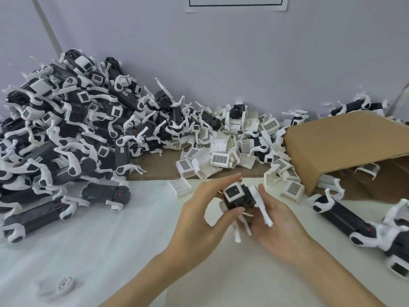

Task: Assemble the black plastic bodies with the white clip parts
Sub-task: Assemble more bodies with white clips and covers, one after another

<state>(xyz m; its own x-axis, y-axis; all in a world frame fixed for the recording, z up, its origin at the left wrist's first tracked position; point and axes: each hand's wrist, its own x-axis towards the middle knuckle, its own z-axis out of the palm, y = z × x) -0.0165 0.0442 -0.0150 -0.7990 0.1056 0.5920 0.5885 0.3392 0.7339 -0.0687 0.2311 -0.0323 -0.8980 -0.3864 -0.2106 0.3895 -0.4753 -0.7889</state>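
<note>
Our left hand [204, 209] has thumb and fingertips curled around a black plastic body [238, 199], pinching its near end, where a white square face already sits; our right hand [274, 220] cups it from the other side, fingers loosely bent behind the white legs. The piece hangs above the white cloth [110, 251], mid-table. Motion blur hides whether a white clip part is seated yet, so we only guess this is the press-on step. The body looks light and rigid, best taken by its blocky flanks; the thin white limbs seem springy and likely to snap if used as handles. Beyond the hands: loose white clip parts [218, 159] spill toward a tipped cardboard box [345, 147], and a large heap of bodies [66, 120] rises at left.
</note>
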